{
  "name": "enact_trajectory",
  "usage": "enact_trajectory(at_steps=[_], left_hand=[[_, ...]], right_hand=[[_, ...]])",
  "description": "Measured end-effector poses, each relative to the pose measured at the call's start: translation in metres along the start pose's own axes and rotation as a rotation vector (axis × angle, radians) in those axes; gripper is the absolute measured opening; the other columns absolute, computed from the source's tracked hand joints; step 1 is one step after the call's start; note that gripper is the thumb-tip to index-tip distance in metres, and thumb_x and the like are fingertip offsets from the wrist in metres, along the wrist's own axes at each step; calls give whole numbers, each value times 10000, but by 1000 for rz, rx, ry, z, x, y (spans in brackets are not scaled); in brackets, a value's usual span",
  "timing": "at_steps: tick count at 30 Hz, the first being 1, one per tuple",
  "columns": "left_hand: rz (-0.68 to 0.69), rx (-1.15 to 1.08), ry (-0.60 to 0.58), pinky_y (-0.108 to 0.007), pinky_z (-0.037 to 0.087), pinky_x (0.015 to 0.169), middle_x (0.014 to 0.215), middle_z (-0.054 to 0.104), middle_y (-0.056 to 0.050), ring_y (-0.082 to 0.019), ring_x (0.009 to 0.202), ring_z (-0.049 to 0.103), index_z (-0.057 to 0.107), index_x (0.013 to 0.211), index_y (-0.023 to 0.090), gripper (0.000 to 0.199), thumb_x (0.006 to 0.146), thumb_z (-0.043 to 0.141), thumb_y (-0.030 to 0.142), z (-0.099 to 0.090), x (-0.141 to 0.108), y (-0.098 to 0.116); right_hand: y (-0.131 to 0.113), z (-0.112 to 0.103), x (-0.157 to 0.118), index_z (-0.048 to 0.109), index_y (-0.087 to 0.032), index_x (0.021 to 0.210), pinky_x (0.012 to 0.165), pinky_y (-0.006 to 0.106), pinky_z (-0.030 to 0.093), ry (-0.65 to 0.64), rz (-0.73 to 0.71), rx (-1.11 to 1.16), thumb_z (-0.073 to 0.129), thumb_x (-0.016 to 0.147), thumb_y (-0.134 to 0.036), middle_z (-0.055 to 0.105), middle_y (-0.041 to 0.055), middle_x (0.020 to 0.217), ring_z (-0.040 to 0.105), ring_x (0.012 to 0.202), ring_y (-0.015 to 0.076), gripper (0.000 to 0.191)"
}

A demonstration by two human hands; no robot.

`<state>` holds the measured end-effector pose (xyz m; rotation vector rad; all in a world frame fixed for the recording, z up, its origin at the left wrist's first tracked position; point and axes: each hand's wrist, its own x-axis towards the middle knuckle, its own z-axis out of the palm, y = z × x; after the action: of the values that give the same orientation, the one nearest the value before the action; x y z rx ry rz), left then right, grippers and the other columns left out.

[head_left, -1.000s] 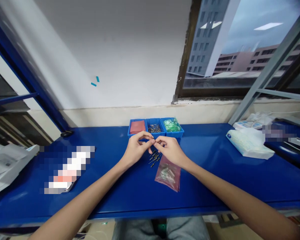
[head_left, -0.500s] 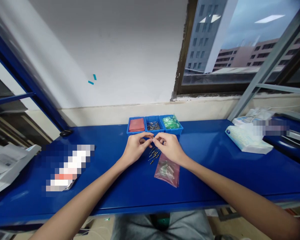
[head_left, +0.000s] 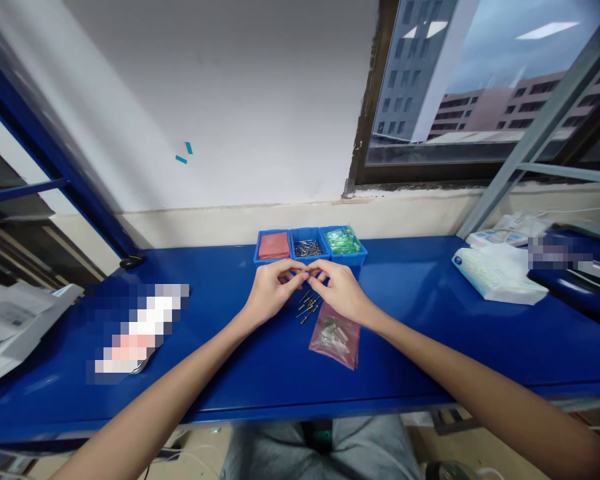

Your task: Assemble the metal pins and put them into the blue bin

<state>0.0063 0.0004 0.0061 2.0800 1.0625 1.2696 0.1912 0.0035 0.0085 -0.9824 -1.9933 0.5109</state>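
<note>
In the middle of the bench, my left hand [head_left: 273, 288] and my right hand [head_left: 341, 287] meet fingertip to fingertip. Both are closed in a pinch around a small metal fastener [head_left: 305, 271], mostly hidden by the fingers. Right below them lies a loose pile of several thin metal fasteners [head_left: 309, 307] with brassy collars, like blind rivets. Partly under my right wrist is a reddish see-through plastic bag [head_left: 334, 339] with whitish-clear packets in or on it.
Behind my hands stand three joined blue bins: one with red bags [head_left: 273, 247], one with metal fasteners [head_left: 308, 248], one with green-and-clear packets [head_left: 343, 241]. A tissue pack [head_left: 500, 277] lies right, a blurred-out flat object [head_left: 143, 330] left, and a white box [head_left: 25, 327] far left.
The view has shifted slightly. My hands stay together over the pile, their fingertips adjusted a little around the small fastener.
</note>
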Motion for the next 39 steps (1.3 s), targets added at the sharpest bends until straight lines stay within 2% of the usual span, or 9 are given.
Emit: enact_trajectory(at_steps=[3, 8, 15, 18, 21, 26, 31, 35, 39], left_hand=[[-31, -69, -18, -228, 501, 618, 862, 760, -45, -148, 684, 680, 757, 986, 173, 172, 895, 666, 287, -1, 1, -1], [-33, -128, 21, -241, 484, 611, 852, 754, -48, -149, 689, 648, 778, 933, 186, 166, 832, 750, 315, -2, 4, -2], [-22, -114, 26, -239, 501, 638, 888, 747, -43, -146, 732, 666, 750, 996, 187, 204, 839, 750, 318, -1, 5, -5], [39, 52, 71, -223, 495, 597, 928, 729, -45, -137, 713, 664, 670, 1146, 182, 325, 863, 721, 333, -4, 4, -10], [170, 285, 74, -236, 503, 636, 915, 703, -44, -130, 699, 641, 612, 1164, 169, 245, 942, 592, 271, -8, 3, -15], [290, 532, -49, -256, 509, 694, 1004, 672, -62, -124, 698, 612, 589, 1139, 170, 194, 978, 487, 201, -16, 1, -15], [282, 592, -86, -271, 523, 734, 1017, 660, -58, -141, 757, 628, 593, 1145, 183, 202, 988, 465, 196, -20, 2, -17], [256, 629, -152, -288, 530, 787, 1067, 662, -56, -175, 878, 656, 599, 1148, 201, 203, 984, 481, 203, -17, 1, -20], [224, 635, -209, -287, 526, 782, 1060, 663, -47, -168, 849, 658, 606, 1142, 209, 198, 985, 485, 207, -12, 0, -18]], right_hand=[[-1, 2, -1, 682, -171, 887, 659, 243, 468, -26, 6, 48, 568, 900, -145, 721, 27, 807, 642, 689, 137, 117], [0, -2, 1, 667, -180, 1035, 667, 247, 483, 57, 2, 48, 610, 882, -185, 725, 40, 876, 656, 740, 146, 163], [-5, -11, 2, 696, -177, 856, 677, 264, 481, -41, -24, 38, 595, 891, -173, 741, 26, 804, 673, 729, 159, 107], [1, -15, 8, 693, -178, 864, 708, 286, 475, 27, -73, -168, 580, 899, -150, 730, 39, 831, 654, 747, 171, 121], [13, -20, 28, 705, -170, 947, 776, 342, 460, 137, -140, -514, 529, 948, -187, 722, 104, 941, 623, 926, 245, 176], [23, -24, 60, 713, -137, 995, 775, 372, 450, 55, -175, -757, 495, 960, -177, 719, 148, 956, 575, 963, 286, 224], [16, -26, 25, 685, -145, 1086, 862, 373, 472, 62, -273, -669, 453, 1000, -212, 705, 112, 1033, 575, 1011, 257, 256], [18, -22, -6, 691, -156, 1045, 850, 345, 481, -99, -289, -550, 469, 1000, -215, 710, 84, 980, 604, 947, 224, 234], [21, -16, -7, 695, -169, 1037, 846, 338, 470, -243, -206, -486, 503, 989, -203, 723, 74, 994, 625, 946, 217, 201]])
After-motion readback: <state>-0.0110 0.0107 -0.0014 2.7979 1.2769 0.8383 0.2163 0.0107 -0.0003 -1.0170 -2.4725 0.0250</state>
